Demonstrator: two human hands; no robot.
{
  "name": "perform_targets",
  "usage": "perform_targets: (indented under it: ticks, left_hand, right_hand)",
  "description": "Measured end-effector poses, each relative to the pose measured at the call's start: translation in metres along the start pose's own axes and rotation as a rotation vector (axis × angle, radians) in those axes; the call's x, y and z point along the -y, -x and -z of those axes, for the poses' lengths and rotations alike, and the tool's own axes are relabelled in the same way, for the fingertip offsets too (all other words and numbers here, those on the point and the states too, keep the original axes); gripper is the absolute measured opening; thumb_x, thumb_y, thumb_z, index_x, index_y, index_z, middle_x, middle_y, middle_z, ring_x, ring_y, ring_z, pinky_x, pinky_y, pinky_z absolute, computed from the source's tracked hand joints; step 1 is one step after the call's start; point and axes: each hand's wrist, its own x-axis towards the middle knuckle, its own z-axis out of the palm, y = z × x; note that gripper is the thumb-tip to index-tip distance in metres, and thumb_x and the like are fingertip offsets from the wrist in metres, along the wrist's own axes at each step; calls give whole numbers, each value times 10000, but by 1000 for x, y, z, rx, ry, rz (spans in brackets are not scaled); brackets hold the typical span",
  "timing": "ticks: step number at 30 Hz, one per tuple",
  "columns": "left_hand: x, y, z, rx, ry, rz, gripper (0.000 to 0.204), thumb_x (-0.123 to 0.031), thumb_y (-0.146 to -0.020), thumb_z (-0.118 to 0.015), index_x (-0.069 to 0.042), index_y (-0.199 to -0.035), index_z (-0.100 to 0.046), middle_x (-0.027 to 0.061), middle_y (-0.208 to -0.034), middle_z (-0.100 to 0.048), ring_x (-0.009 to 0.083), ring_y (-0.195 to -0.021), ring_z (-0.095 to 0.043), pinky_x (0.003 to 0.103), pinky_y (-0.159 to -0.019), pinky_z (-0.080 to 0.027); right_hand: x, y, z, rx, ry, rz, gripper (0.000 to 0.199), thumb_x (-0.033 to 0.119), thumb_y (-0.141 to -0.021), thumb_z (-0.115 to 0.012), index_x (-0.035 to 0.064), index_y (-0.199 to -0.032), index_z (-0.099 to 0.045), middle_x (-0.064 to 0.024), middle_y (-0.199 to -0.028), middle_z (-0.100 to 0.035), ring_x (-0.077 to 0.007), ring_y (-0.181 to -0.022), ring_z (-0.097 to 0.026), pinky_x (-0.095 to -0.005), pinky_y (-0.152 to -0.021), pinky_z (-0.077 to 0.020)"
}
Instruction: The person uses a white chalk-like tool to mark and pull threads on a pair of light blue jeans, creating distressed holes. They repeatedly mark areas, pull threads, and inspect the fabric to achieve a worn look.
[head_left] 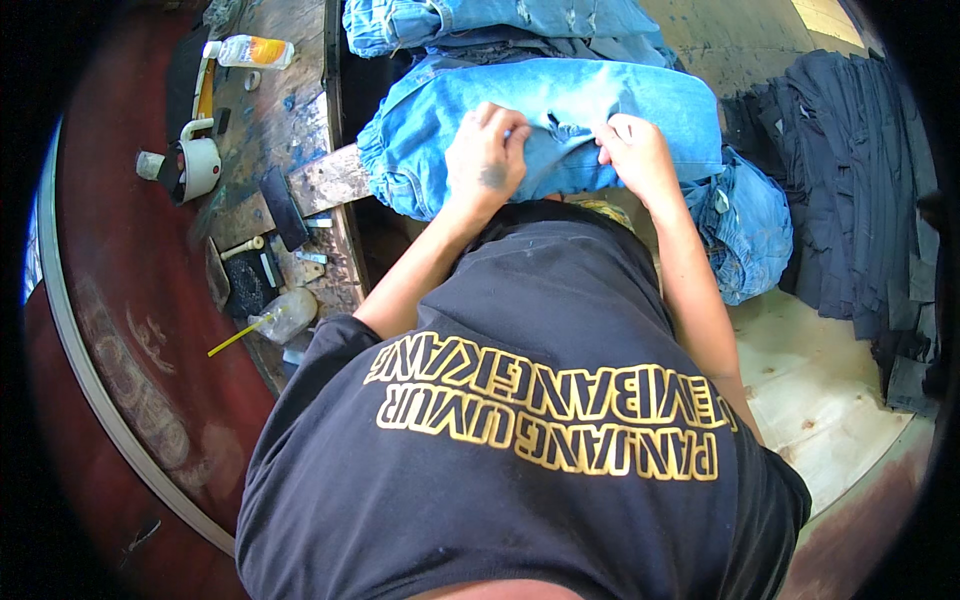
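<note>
A pair of light blue jeans (665, 105) lies across in front of me, with its gathered end at the left. In its upper side is a dark, frayed hole (566, 128). My left hand (488, 155) is closed on the denim just left of that hole, thumb against curled fingers. On the other side, my right hand (634, 150) pinches the cloth close to the hole's right edge. Between the two hands the fabric is creased. The undersides of the fingers are hidden.
Beyond lie more folded jeans (500, 20). Bunched denim (745, 235) hangs at the right, near a stack of dark garments (850, 190). A worn wooden bench (270, 110) at the left carries a bottle (250, 52), a white pot (200, 168) and a plastic bag with a yellow straw (290, 316).
</note>
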Motion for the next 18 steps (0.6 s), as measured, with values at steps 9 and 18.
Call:
perform_targets:
  ticks: [9, 18]
  left_hand:
    - [3, -14, 20, -9, 208, 64, 82, -82, -896, -765, -25, -949, -735, 94, -934, -700, 234, -826, -643, 340, -750, -494]
    - [-9, -11, 27, -12, 134, 120, 141, -151, -904, -774, -14, -922, -742, 119, -921, -701, 243, -805, -640, 365, -731, -497]
  right_hand:
    - [49, 0, -19, 143, -42, 215, 340, 304, -954, -784, -18, -1057, -751, -59, -829, -712, -112, -773, -596, -294, -701, -501]
    - [45, 16, -31, 235, -426, -127, 287, 224, -1009, -717, 25, -1213, -682, 15, -838, -587, -48, -595, -467, -233, -504, -357]
